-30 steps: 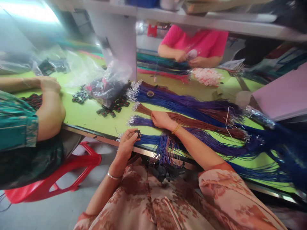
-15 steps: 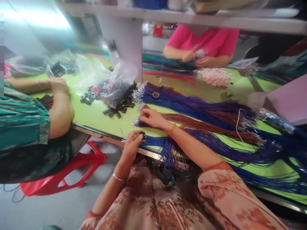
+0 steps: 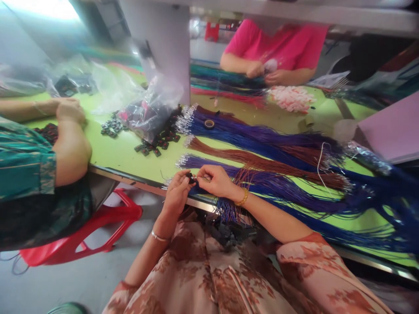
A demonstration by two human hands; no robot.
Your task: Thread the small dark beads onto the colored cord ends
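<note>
My left hand (image 3: pixel 177 192) is closed near the table edge, pinching a small black connector housing (image 3: pixel 191 178) between thumb and fingers. My right hand (image 3: pixel 216 180) meets it from the right, its fingertips pinched against the connector's side on what looks like a thin wire, mostly hidden by the fingers. Beneath and behind my hands lie bundles of purple wires (image 3: pixel 278 185) and brown wires (image 3: pixel 225 152) with silvery terminal ends. Blue wires hang over the edge to a cluster of black connectors (image 3: pixel 234 233) at my lap.
Loose black connectors (image 3: pixel 157 146) and a plastic bag (image 3: pixel 147 113) of parts lie left of the wires. A tape roll (image 3: pixel 209 124) rests on the far bundle. One co-worker's arm (image 3: pixel 72 131) is at left; another person in pink (image 3: pixel 278 48) sits opposite. A red stool (image 3: pixel 98 226) stands below.
My right hand has come down and toward me from the wire ends to the connector in my left hand. My left hand keeps hold of the connector. The view has shifted slightly.
</note>
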